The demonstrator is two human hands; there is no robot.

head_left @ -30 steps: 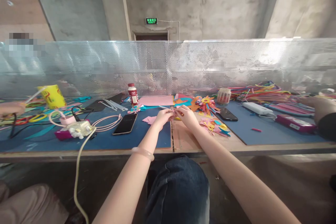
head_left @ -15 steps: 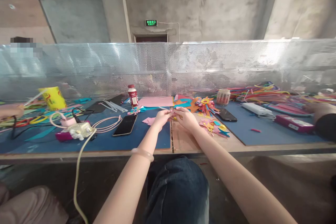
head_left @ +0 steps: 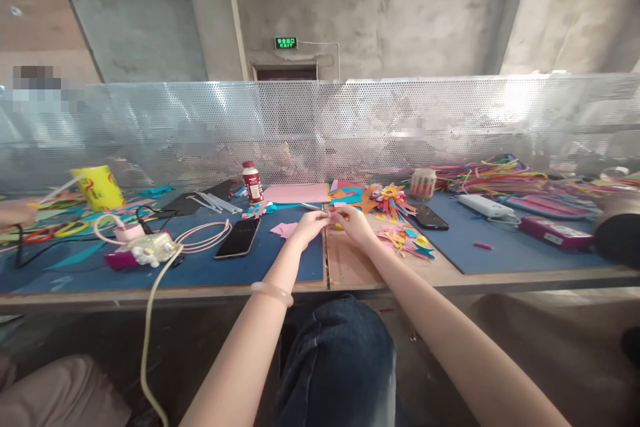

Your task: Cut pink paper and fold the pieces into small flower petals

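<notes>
head: pink scrap [head_left: 334,215] between hands [head_left: 310,223] [head_left: 355,221]

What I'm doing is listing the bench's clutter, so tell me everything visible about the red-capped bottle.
The bottle is small, seemingly plastic: red cap, white body, red label with print too small to read. It stands upright and capped on the blue mat, near the perforated screen, just left of a pink sheet and behind a black phone. Nothing visibly touches it besides the mat.
</notes>
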